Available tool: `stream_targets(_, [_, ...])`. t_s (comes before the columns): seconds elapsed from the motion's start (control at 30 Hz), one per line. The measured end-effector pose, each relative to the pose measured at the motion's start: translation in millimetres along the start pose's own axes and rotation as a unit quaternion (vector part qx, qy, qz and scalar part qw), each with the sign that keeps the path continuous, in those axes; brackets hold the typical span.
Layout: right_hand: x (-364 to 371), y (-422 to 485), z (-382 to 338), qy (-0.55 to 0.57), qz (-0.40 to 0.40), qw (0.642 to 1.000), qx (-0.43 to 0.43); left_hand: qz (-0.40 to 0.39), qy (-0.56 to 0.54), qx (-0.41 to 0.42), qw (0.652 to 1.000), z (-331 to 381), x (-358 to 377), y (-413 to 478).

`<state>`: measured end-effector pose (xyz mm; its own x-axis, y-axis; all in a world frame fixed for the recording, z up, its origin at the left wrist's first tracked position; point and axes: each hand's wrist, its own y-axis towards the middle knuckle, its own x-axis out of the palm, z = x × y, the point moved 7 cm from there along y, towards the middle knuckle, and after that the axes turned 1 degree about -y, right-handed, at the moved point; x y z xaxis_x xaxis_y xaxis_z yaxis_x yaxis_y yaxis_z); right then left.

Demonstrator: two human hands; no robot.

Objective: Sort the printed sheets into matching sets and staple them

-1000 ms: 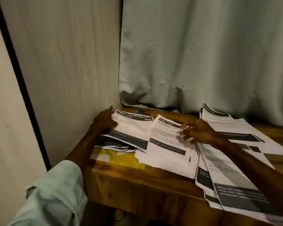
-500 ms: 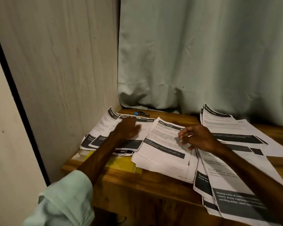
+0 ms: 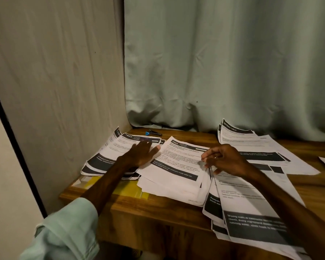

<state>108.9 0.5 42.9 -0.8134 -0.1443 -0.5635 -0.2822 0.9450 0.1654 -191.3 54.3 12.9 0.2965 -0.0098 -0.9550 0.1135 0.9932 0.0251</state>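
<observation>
While the left hand (image 3: 139, 154) lies flat, fingers spread, on the left pile (image 3: 109, 152), the 3565 sheet (image 3: 178, 166) sits between both hands. Right hand (image 3: 227, 162) curls at its right edge, nearer; grip unconfirmed.

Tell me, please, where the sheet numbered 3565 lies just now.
In the head view, the sheet numbered 3565 tops the middle pile, between the left hand and the right hand.

Your left arm wears a pale mint-green sleeve (image 3: 69, 226), bunched above a stitched cuff. Your right hand (image 3: 227, 160) carries a thin ring (image 3: 216, 157); that forearm is unsleeved.
</observation>
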Motion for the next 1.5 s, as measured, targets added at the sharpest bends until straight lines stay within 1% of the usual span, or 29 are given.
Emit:
stream_targets(0.07, [-8.6,-5.1,4.2,0.000,0.006,1.000,0.004,0.050,-0.033,0.086,0.994,46.1,-8.5,-5.0])
stream_targets(0.1, [-15.0,-8.4,6.0,-0.002,0.012,1.000,0.003,0.061,-0.042,0.135,0.988,71.4,-7.2,-6.0])
stream_targets(0.17, [-30.3,-15.8,12.3,-0.011,0.027,1.000,0.000,0.066,-0.032,0.219,0.973,127.2,1.4,-11.6])
stream_targets(0.23, [-50.8,-26.3,23.6,-0.039,0.059,0.997,-0.001,0.068,-0.022,0.278,0.958,185.1,18.1,-13.7])
stream_targets(0.27, [-62.4,-33.3,30.1,-0.050,0.080,0.996,0.002,0.074,-0.021,0.300,0.951,212.4,27.2,-14.0])
stream_targets(0.33, [-87.9,-49.4,45.0,-0.106,0.120,0.987,0.001,0.070,-0.025,0.323,0.944,260.9,45.4,-13.0])
stream_targets(0.4, [-117.4,-67.4,66.1,-0.198,0.171,0.965,0.007,0.043,-0.018,0.336,0.941,304.3,61.6,-12.4])
stream_targets(0.5, [-169.7,-111.8,112.1,-0.247,0.252,0.930,0.103,0.002,-0.010,0.380,0.925,365.9,87.5,-14.3])
stream_targets(0.57, [-199.6,-145.9,140.9,-0.240,0.283,0.913,0.168,-0.012,-0.023,0.391,0.920,399.5,102.8,-12.6])
stream_targets(0.6, [-213.1,-161.8,151.5,-0.235,0.295,0.904,0.201,-0.018,-0.022,0.393,0.919,416.0,110.6,-10.4])
stream_targets(0.67, [-236.0,-189.9,168.2,-0.260,0.314,0.872,0.271,-0.036,-0.007,0.402,0.915,447.0,123.8,-11.0])
stream_targets(0.77, [-254.9,-220.0,186.1,-0.322,0.298,0.832,0.339,-0.054,-0.005,0.423,0.904,488.1,142.2,-17.4])
stream_targets(0.87, [-260.1,-234.1,199.3,-0.342,0.292,0.819,0.358,-0.069,-0.010,0.428,0.901,517.4,160.8,-20.0])
stream_targets(0.97, [-257.6,-234.1,196.7,-0.398,0.312,0.803,0.314,-0.074,-0.017,0.416,0.906,537.8,170.6,-22.3])
stream_targets(1.07, [-253.0,-232.5,193.3,-0.428,0.355,0.782,0.282,-0.042,-0.010,0.413,0.910,548.8,173.6,-18.9])
stream_targets(1.2, [-249.9,-232.0,189.3,-0.430,0.379,0.776,0.263,-0.017,-0.013,0.412,0.911,545.2,183.3,-10.9])
stream_targets(1.37, [-253.4,-235.8,190.2,-0.400,0.406,0.783,0.252,0.040,-0.023,0.411,0.911,532.7,204.4,-12.1])
stream_targets(1.43, [-254.0,-238.1,185.6,-0.400,0.423,0.775,0.245,0.031,-0.042,0.402,0.914,530.4,210.0,-9.0])
stream_targets(1.5, [-254.6,-242.1,178.2,-0.395,0.454,0.766,0.224,0.014,-0.098,0.379,0.920,529.1,207.6,-7.9])
